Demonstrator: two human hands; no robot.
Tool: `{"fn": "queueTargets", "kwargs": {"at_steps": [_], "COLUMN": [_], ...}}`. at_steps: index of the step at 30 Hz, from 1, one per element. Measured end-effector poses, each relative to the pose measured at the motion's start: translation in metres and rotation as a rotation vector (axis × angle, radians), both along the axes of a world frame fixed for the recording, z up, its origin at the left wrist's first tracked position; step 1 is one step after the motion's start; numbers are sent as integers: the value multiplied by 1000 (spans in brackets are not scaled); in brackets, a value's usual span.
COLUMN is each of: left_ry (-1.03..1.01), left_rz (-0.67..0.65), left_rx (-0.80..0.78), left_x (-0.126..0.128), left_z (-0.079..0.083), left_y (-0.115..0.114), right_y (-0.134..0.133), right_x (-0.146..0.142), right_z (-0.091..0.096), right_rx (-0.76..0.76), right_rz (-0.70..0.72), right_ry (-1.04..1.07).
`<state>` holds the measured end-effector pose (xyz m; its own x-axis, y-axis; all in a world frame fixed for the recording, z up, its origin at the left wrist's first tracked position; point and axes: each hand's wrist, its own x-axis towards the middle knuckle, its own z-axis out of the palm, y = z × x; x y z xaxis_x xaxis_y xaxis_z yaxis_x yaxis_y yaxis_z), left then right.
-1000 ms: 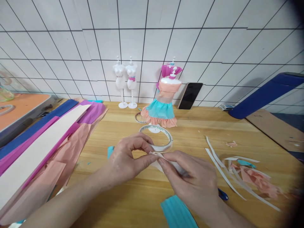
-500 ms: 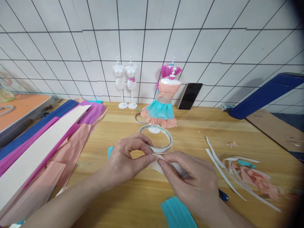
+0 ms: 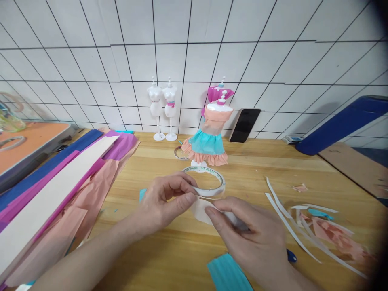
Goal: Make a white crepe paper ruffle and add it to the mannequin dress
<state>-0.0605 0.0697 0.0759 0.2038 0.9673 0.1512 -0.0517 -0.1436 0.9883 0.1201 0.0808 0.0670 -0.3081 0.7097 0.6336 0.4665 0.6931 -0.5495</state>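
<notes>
My left hand (image 3: pixel 168 200) is closed, thumb and forefinger pinching the edge of a small white piece of paper or cloth (image 3: pixel 201 211) beside a roll of tape (image 3: pixel 222 188). The roll has a white ring with green lettering inside, and its near rim meets my left fingers. Opposite, my right hand (image 3: pixel 250 230) pinches the white piece between thumb and forefinger; part of the piece is hidden in that palm. A thin strip spans the gap between both hands. Beyond the roll stands a small dress form (image 3: pixel 216 117) in a peach and turquoise ruffled dress.
Two bare white dress forms (image 3: pixel 155 105) stand by the tiled wall, near a leaning phone (image 3: pixel 245 124). Coloured crepe paper (image 3: pixel 100 184) covers the left side. White strips (image 3: pixel 291 226) and peach scraps (image 3: pixel 330 234) lie right. Turquoise paper (image 3: pixel 228 273) is in front.
My hands have drawn slightly apart, the right one moving right and down. More of the white piece shows between them. The whole view has shifted a little.
</notes>
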Motion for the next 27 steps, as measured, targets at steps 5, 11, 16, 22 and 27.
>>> {"fn": "queueTargets", "kwargs": {"at_steps": [5, 11, 16, 22, 27], "left_ry": [0, 38, 54, 147, 186], "left_rz": [13, 37, 35, 37, 15], "left_rx": [20, 49, 60, 116, 122], "left_x": [3, 4, 4, 5, 7], "left_z": [-1, 1, 0, 2, 2], "left_y": [1, -1, -2, -2, -4], "right_y": [0, 0, -1, 1, 1], "right_x": [1, 2, 0, 1, -2], "right_z": [2, -2, -3, -1, -3], "right_rx": [60, 0, -90, -141, -162], "right_rz": [20, 28, -66, 35, -17], "right_ry": [-15, -2, 25, -20, 44]}}
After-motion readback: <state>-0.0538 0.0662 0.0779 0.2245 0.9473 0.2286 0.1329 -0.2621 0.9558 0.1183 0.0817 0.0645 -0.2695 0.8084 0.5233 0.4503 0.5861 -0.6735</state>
